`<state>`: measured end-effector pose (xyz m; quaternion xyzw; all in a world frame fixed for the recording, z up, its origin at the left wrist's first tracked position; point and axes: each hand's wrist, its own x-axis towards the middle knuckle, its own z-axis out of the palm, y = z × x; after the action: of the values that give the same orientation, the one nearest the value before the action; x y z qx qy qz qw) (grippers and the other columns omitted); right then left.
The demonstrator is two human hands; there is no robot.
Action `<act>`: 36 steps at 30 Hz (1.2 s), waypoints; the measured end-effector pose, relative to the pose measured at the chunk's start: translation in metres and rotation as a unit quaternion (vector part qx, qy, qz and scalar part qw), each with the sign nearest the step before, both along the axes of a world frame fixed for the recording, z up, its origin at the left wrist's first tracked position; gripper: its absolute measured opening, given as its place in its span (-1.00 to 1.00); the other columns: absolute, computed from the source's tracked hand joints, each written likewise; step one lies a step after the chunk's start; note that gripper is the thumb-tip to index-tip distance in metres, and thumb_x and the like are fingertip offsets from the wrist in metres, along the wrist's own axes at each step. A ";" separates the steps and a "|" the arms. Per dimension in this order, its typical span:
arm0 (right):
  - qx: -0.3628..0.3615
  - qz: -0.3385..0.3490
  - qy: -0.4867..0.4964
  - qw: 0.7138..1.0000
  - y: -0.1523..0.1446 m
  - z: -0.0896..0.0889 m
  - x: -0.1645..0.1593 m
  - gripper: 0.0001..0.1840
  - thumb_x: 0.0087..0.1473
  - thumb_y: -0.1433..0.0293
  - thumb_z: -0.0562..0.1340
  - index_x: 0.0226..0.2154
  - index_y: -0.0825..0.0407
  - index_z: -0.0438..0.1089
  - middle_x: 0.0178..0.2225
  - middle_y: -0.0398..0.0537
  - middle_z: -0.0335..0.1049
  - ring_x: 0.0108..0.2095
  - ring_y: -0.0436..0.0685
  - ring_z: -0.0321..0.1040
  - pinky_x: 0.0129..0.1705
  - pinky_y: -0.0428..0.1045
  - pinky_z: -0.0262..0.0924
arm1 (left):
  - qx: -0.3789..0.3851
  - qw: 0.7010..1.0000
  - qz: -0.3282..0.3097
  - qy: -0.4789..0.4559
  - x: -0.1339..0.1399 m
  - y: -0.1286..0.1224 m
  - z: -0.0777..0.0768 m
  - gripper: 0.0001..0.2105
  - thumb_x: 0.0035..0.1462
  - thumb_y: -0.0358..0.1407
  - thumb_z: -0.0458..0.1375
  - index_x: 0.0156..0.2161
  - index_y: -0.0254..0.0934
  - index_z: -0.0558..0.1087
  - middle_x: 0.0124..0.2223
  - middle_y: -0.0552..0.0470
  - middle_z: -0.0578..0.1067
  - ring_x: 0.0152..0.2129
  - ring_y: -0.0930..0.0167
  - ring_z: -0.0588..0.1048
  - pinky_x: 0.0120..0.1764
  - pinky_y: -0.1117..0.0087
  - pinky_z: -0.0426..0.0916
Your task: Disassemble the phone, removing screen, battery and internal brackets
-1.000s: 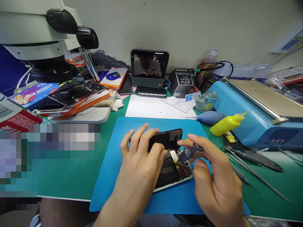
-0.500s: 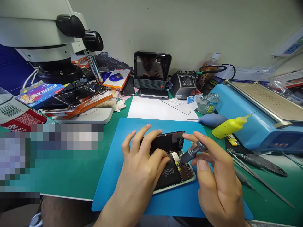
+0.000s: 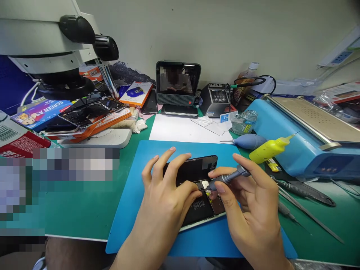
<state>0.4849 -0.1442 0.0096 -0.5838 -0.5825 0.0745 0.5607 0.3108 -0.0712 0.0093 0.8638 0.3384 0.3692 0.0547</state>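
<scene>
Grey tool (image 3: 228, 177) in its grasp, the right hand (image 3: 250, 213) has just brought its thumb onto the barrel and tipped it flatter — probably steadier control. Leftward, the left hand (image 3: 163, 198) arches over the opened phone (image 3: 199, 208), thumb and forefinger together — whether pinching anything, I cannot tell.

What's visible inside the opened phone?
A black battery and a white piece show. The left hand, right hand and dark grey tool cover other areas; what lies beneath them is hidden.
</scene>
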 end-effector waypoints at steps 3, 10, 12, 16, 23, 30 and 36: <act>0.010 0.023 0.011 1.000 0.002 0.001 0.000 -0.35 0.42 0.51 0.31 0.43 -0.20 0.24 -0.03 -0.02 0.62 -0.01 0.16 0.70 -0.29 -0.07 0.67 | 0.008 1.000 -0.006 -0.002 0.000 0.000 -0.001 -0.83 0.47 -0.34 0.31 -0.24 -0.11 0.66 0.36 -0.10 0.56 0.45 0.00 0.30 0.36 -0.23 0.18; 0.001 0.019 0.052 0.998 0.002 0.001 0.000 -0.40 0.44 0.47 0.31 0.41 -0.20 0.24 -0.03 -0.07 0.63 -0.18 0.08 0.70 -0.21 -0.04 0.70 | 0.024 1.000 -0.013 0.012 -0.001 0.000 -0.001 -0.82 0.52 -0.34 0.24 -0.18 -0.11 0.65 0.36 -0.11 0.54 0.48 0.07 0.28 0.44 -0.19 0.09; -0.005 0.023 0.058 0.998 0.002 0.002 -0.001 -0.41 0.45 0.47 0.30 0.40 -0.22 0.24 -0.04 -0.08 0.63 -0.22 0.06 0.68 -0.25 -0.05 0.69 | 0.028 0.999 -0.011 0.018 -0.001 -0.001 -0.002 -0.83 0.52 -0.35 0.23 -0.16 -0.11 0.64 0.36 -0.10 0.54 0.48 0.09 0.28 0.46 -0.16 0.08; 0.011 0.012 0.045 0.999 0.002 0.005 -0.001 -0.42 0.46 0.47 0.29 0.40 -0.20 0.23 -0.06 -0.07 0.63 -0.21 0.09 0.68 -0.25 -0.01 0.69 | 0.032 0.999 -0.006 0.017 -0.001 -0.002 -0.003 -0.82 0.53 -0.36 0.21 -0.17 -0.12 0.62 0.32 -0.10 0.57 0.46 0.12 0.32 0.47 -0.12 0.08; 0.023 -0.113 -0.078 0.990 -0.002 -0.001 0.002 -0.33 0.43 0.48 0.31 0.47 -0.15 0.23 0.01 0.02 0.60 -0.09 0.16 0.67 -0.06 0.09 0.67 | 0.035 0.999 0.004 0.010 0.000 -0.001 -0.003 -0.83 0.51 -0.39 0.22 -0.18 -0.14 0.60 0.32 -0.11 0.58 0.44 0.08 0.36 0.44 -0.14 0.12; -0.006 -0.109 -0.106 0.988 -0.001 0.001 0.001 -0.41 0.47 0.41 0.27 0.46 -0.16 0.25 0.02 0.01 0.60 -0.12 0.15 0.67 -0.13 0.03 0.66 | 0.028 0.999 0.007 -0.015 0.002 -0.002 -0.004 -0.82 0.52 -0.39 0.21 -0.18 -0.15 0.60 0.33 -0.12 0.58 0.45 0.06 0.35 0.44 -0.19 0.11; -0.010 -0.115 -0.106 0.988 0.000 0.001 0.002 -0.44 0.48 0.40 0.25 0.44 -0.14 0.26 -0.04 0.00 0.60 -0.21 0.15 0.66 -0.20 0.03 0.65 | 0.030 1.000 0.002 -0.009 0.001 -0.002 -0.002 -0.80 0.53 -0.40 0.19 -0.18 -0.16 0.60 0.31 -0.14 0.59 0.44 0.08 0.35 0.43 -0.15 0.11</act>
<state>0.4868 -0.1442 0.0109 -0.6571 -0.5668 -0.0469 0.4947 0.3122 -0.0728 0.0070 0.8609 0.3283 0.3874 0.0316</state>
